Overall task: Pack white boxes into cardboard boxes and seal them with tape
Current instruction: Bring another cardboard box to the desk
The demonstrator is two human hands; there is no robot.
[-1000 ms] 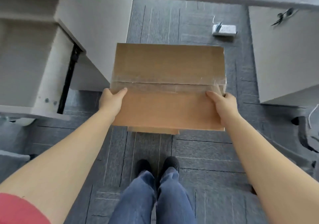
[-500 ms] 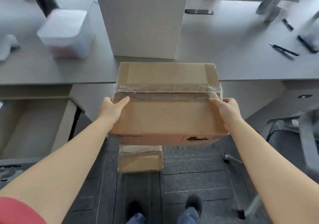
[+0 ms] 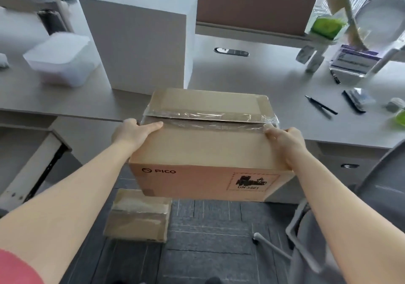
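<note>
Both hands, left hand [image 3: 131, 130] and right hand [image 3: 282, 140], gripped the taped cardboard box [image 3: 206, 150] in mid-air; it apparently needed setting on the table [image 3: 252, 82].

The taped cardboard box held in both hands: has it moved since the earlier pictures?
Yes. The cardboard box has risen from near the floor to the level of the desk, and its far edge now overlaps the desk's front edge.

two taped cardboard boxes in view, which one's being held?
The larger cardboard box printed PICO, gripped at its ends by the left hand and right hand. The smaller cardboard box sits on the floor, untouched.
</note>
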